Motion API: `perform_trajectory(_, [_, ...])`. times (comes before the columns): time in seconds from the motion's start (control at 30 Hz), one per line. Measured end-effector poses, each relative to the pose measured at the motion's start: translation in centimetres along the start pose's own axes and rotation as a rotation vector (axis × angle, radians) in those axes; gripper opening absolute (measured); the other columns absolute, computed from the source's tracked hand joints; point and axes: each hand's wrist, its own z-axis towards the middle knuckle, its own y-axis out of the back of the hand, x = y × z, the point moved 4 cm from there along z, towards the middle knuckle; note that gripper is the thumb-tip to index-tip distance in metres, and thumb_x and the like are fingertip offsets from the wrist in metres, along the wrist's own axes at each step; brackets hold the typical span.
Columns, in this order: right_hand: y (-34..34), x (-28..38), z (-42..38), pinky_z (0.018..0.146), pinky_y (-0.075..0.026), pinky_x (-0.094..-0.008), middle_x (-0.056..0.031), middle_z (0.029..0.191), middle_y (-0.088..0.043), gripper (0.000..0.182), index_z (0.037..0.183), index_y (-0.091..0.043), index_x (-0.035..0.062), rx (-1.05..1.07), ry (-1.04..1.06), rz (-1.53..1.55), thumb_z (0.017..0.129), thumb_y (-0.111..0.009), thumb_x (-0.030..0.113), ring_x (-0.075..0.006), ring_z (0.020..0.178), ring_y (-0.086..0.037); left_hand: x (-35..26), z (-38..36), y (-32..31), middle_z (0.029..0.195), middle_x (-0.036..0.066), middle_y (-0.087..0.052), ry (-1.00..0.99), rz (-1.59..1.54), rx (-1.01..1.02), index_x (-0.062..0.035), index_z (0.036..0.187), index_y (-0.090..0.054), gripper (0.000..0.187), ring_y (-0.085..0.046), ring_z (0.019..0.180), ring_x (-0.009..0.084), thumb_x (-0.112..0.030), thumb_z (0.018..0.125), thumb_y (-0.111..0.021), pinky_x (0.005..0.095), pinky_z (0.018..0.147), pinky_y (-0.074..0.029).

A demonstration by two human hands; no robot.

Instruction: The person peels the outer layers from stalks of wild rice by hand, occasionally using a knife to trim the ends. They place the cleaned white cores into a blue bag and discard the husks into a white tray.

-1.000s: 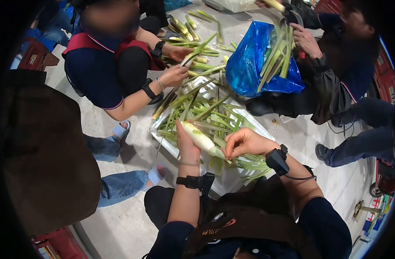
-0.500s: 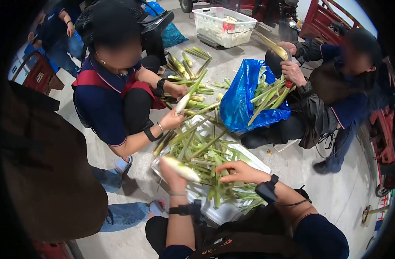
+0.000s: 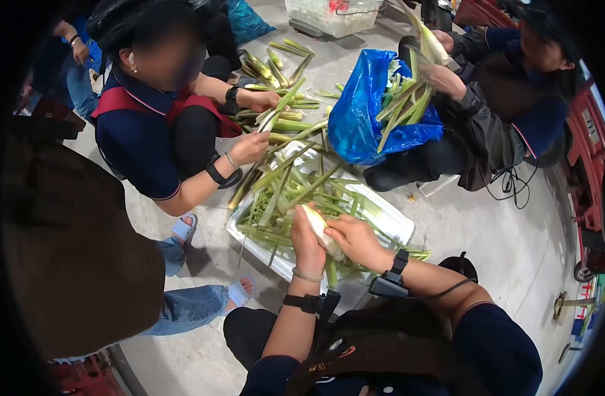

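A pale, partly peeled water bamboo shoot [image 3: 321, 229] lies between my hands, above a white tray [image 3: 398, 226] heaped with green leaf sheaths [image 3: 296, 191]. My left hand [image 3: 306, 239] is wrapped around the shoot from the left. From the other side, my right hand [image 3: 358, 241] has its thumb and fingers closed on the shoot's lower part. What the right fingertips pinch is partly hidden.
At the left, a person's hands [image 3: 257, 138] hold another shoot. A person at the right grips a shoot [image 3: 431, 45] above a blue plastic bag [image 3: 355, 125] of trimmings. Unpeeled stalks [image 3: 266, 69] lie on the floor; behind them stands a white basket [image 3: 335, 20].
My right hand has come from beside the shoot onto it. My left hand has moved right with the shoot, which now points more steeply. The view has tilted down a little.
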Motion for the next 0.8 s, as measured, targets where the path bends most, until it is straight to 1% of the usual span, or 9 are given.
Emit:
perform_trajectory(0.33, [1.7,0.6,-0.2,0.061,-0.047,-0.037,-0.0116,0.081,-0.059,0.012,0.091,-0.064,0.0064,-0.107,0.055,0.075,0.083,-0.064,0.015,-0.0312,0.07,-0.06,0.0,-0.3,-0.5,0.09,0.005,-0.056,0.056,-0.089,0.026,-0.0038,0.11,-0.054,0.046,-0.053,0.081,0.0133,-0.047,0.096,-0.046,0.0276,0.075,-0.046])
perform_trajectory(0.43, [1.1,-1.0,0.0,0.06,-0.046,-0.0327,-0.0096,0.076,-0.058,0.01,0.092,-0.061,0.0048,-0.136,0.026,0.23,0.086,-0.062,0.013,-0.024,0.067,-0.06,-0.5,-0.2,-0.7,0.087,0.004,-0.054,0.087,-0.126,0.012,-0.0049,0.11,-0.052,0.046,-0.053,0.077,0.0137,-0.048,0.096,-0.045,0.028,0.071,-0.047])
perform_trajectory(0.5, [0.0,-3.0,0.1,0.062,-0.045,-0.0297,-0.0074,0.072,-0.056,0.011,0.094,-0.059,0.0026,-0.06,-0.321,0.677,0.09,-0.059,0.013,-0.0163,0.068,-0.058,-1.7,-0.2,-1.0,0.085,0.004,-0.052,0.134,-0.164,-0.003,-0.0054,0.111,-0.05,0.049,-0.052,0.073,0.0137,-0.051,0.095,-0.042,0.0286,0.067,-0.047])
perform_trajectory(0.6, [0.9,-4.9,0.3,0.062,-0.045,-0.0282,-0.0052,0.069,-0.055,0.016,0.094,-0.057,0.0004,-0.035,-0.59,0.784,0.092,-0.058,0.016,-0.0129,0.068,-0.056,-2.9,0.4,-0.9,0.082,0.005,-0.051,0.131,-0.25,0.114,-0.0012,0.118,-0.044,0.054,-0.05,0.068,0.0155,-0.051,0.096,-0.041,0.0301,0.063,-0.046])
perform_trajectory(0.63, [0.7,-7.6,0.8,0.071,-0.047,-0.0307,-0.011,0.084,-0.059,0.025,0.098,-0.055,0.0004,0.041,-0.427,0.438,0.089,-0.063,0.023,-0.0179,0.079,-0.059,-3.3,0.3,-0.9,0.081,0.002,-0.052,0.135,-0.174,0.131,-0.0052,0.11,-0.052,0.049,-0.052,0.072,0.0128,-0.051,0.096,-0.04,0.0289,0.065,-0.046])
perform_trajectory(0.67, [0.9,-7.3,0.8,0.071,-0.047,-0.0307,-0.011,0.084,-0.059,0.025,0.098,-0.055,0.0004,0.036,-0.423,0.434,0.089,-0.063,0.023,-0.0179,0.079,-0.059,-3.1,0.2,-0.9,0.081,0.002,-0.052,0.134,-0.177,0.138,-0.0052,0.11,-0.052,0.049,-0.052,0.072,0.0128,-0.051,0.096,-0.04,0.0289,0.065,-0.046])
perform_trajectory(0.73, [2.5,-3.9,1.3,0.081,-0.046,-0.0335,-0.0162,0.104,-0.056,0.04,0.107,-0.053,0.0,-0.067,0.023,0.186,0.086,-0.067,0.031,-0.0222,0.096,-0.057,-2.8,0.5,-0.4,0.087,0.002,-0.057,-0.033,0.361,0.129,-0.0033,0.11,-0.058,0.048,-0.054,0.077,0.0117,-0.047,0.098,-0.042,0.0281,0.068,-0.047])
perform_trajectory(0.77, [2.4,-3.1,1.2,0.09,-0.043,-0.0375,-0.019,0.122,-0.048,0.054,0.117,-0.051,-0.0007,0.053,-0.096,0.345,0.083,-0.07,0.036,-0.0258,0.11,-0.05,-2.0,0.5,-0.6,0.098,0.004,-0.062,-0.021,0.472,0.131,-0.0012,0.112,-0.062,0.047,-0.057,0.084,0.0109,-0.042,0.099,-0.042,0.0266,0.073,-0.046])
perform_trajectory(0.8, [1.7,-2.9,1.1,0.084,-0.046,-0.0336,-0.0151,0.116,-0.055,0.059,0.125,-0.047,-0.0009,0.029,-0.105,0.501,0.083,-0.071,0.032,-0.0219,0.101,-0.055,-0.8,0.8,-0.6,0.107,0.006,-0.061,-0.099,0.564,0.162,-0.0002,0.116,-0.061,0.046,-0.056,0.091,0.0115,-0.039,0.1,-0.041,0.0259,0.08,-0.045])
